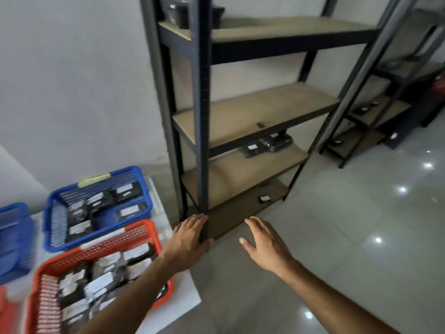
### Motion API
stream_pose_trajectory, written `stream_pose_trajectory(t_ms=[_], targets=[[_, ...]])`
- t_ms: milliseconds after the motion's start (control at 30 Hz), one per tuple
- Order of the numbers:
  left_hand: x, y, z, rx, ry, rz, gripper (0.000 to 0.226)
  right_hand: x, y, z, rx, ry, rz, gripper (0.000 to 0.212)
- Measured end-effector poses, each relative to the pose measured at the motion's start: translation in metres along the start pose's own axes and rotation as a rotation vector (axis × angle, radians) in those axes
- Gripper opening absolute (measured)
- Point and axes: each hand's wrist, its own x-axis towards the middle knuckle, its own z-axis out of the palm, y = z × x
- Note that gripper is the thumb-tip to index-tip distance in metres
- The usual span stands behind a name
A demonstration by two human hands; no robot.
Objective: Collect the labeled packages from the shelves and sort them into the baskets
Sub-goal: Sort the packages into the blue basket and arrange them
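Note:
My left hand (189, 239) and my right hand (263, 244) both reach forward with straight fingers and hold nothing, low in front of a dark metal shelf unit (203, 116). Black labeled packages (267, 144) lie on its third board, and one small package (265, 198) sits on the bottom board. Another dark package (174, 10) stands on the top left board. At lower left, a red basket (142, 233) and a blue basket (51, 213) hold several labeled packages.
The baskets stand on a white table (185, 300). Part of another blue basket (14, 237) shows at the far left. A second shelf unit (361, 121) with a few small packages stands at the right. Glossy grey floor tiles (349, 237) spread to the right.

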Motion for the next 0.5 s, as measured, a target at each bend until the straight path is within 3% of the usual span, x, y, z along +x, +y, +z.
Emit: stream_pose_trajectory(t_ms=[333, 500], targets=[[0.177, 0.101, 0.088, -0.009, -0.134, 0.06, 0.073, 0.054, 0.207, -0.044, -0.177, -0.052, 0.088, 0.061], [0.266, 0.145, 0.115, 0.003, -0.229, 0.028, 0.092, 0.1, 0.296, -0.07, -0.15, -0.112, 0.146, 0.065]])
